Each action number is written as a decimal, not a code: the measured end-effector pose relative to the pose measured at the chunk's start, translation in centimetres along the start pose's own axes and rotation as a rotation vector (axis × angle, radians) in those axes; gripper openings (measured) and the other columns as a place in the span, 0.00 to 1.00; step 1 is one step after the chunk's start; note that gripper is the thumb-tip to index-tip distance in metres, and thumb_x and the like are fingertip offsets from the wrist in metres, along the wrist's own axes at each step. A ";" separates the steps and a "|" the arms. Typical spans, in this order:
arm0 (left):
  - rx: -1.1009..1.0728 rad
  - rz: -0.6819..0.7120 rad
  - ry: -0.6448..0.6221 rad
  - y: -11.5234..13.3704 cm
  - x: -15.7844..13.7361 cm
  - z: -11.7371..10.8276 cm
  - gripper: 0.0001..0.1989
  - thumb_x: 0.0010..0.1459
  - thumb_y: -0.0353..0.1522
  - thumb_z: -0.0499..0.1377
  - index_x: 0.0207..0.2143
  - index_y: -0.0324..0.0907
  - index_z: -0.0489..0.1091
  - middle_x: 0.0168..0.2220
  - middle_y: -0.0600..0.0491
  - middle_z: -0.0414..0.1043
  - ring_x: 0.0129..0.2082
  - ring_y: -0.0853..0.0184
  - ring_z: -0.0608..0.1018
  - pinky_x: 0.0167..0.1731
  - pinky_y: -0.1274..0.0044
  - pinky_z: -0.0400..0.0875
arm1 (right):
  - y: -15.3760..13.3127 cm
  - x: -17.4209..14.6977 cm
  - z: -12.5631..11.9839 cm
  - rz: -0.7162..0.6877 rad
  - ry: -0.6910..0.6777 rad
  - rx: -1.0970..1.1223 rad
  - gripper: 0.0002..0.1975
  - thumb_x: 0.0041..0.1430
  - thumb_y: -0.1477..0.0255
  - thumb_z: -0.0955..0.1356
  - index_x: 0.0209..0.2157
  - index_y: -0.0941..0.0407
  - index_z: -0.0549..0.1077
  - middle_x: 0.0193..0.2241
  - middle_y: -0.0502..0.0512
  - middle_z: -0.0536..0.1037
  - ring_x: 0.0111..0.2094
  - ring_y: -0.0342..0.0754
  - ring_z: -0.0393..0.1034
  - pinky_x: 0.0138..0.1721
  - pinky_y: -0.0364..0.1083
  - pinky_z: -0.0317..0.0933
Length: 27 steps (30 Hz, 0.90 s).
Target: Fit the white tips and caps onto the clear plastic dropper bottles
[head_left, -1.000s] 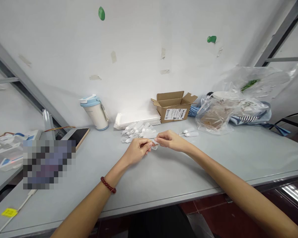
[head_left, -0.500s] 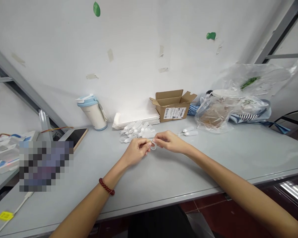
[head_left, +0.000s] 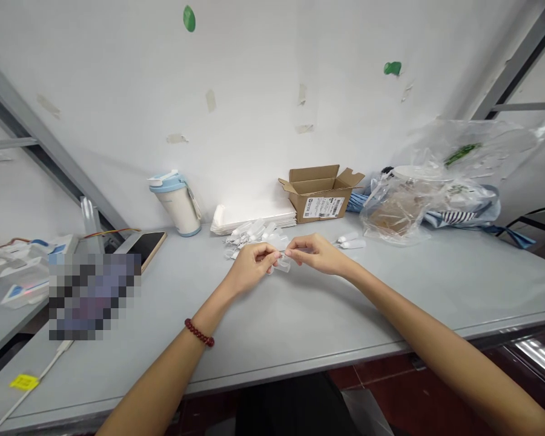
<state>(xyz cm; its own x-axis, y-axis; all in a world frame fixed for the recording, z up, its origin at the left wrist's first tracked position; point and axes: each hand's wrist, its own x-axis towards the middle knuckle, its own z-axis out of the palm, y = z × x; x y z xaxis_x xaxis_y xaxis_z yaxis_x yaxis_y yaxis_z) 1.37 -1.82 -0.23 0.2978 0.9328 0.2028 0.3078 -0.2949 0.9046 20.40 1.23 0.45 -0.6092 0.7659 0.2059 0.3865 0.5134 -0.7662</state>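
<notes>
My left hand [head_left: 253, 264] is closed in a pinch on a small translucent plastic bottle [head_left: 281, 266], whose body shows just below the fingertips. My right hand [head_left: 315, 253] meets it from the other side, thumb and forefinger pressed together at a tiny part too small to make out. Behind the hands lies a pile of similar translucent bottles [head_left: 255, 230], partly hidden by my left hand. Two more bottles [head_left: 352, 243] rest apart from the pile, just beyond my right hand.
White flat envelopes [head_left: 254, 217] are stacked against the wall beside an open cardboard box [head_left: 320, 203]. A blue-lidded cup [head_left: 177, 206] stands at the back left, near a phone [head_left: 149, 251]. Clear plastic bags [head_left: 395, 212] and blue cloth occupy the right.
The small bottle's body now shows below my fingers, where a clear ring-like loop showed before. My fingertips have shifted slightly. The whole view has moved a little to the left.
</notes>
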 end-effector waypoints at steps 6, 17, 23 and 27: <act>-0.040 -0.064 0.202 -1.2 0.7 -0.8 0.11 0.49 0.37 0.58 0.22 0.38 0.68 0.19 0.56 0.67 0.17 0.74 0.67 0.20 0.81 0.62 | 1.6 0.7 -0.9 -0.023 0.118 -0.229 0.19 0.62 0.59 0.60 0.32 0.60 0.73 0.26 0.53 0.74 0.26 0.43 0.64 0.28 0.42 0.54; 0.004 -0.114 0.640 -4.6 1.9 -2.0 0.10 0.51 0.36 0.56 0.29 0.37 0.70 0.27 0.50 0.74 0.27 0.65 0.77 0.25 0.76 0.71 | 6.0 0.3 -7.0 0.422 0.088 -0.869 0.16 0.56 0.81 0.59 0.45 0.61 0.70 0.46 0.64 0.72 0.47 0.53 0.66 0.40 0.43 0.57; 0.368 -0.017 0.681 -3.8 1.5 -1.4 0.06 0.51 0.32 0.56 0.30 0.39 0.71 0.32 0.49 0.76 0.34 0.64 0.76 0.38 0.72 0.70 | 5.5 -0.8 -8.1 0.558 -0.014 -0.853 0.20 0.51 0.80 0.63 0.48 0.62 0.69 0.46 0.67 0.71 0.47 0.57 0.66 0.40 0.46 0.60; 0.399 -0.027 0.704 -3.6 1.4 -1.6 0.07 0.52 0.31 0.55 0.32 0.39 0.70 0.33 0.49 0.75 0.35 0.64 0.76 0.39 0.71 0.70 | 4.4 -1.3 -8.2 0.697 -0.116 -0.814 0.29 0.50 0.77 0.65 0.56 0.59 0.62 0.51 0.65 0.68 0.51 0.58 0.63 0.40 0.47 0.61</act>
<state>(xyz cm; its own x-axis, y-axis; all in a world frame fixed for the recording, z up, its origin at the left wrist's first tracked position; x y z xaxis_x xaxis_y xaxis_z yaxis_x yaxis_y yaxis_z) -0.73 0.91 -2.66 -0.3121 0.8131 0.4913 0.6456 -0.1980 0.7376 28.55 5.65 1.76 -0.1219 0.9698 -0.2115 0.9923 0.1141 -0.0487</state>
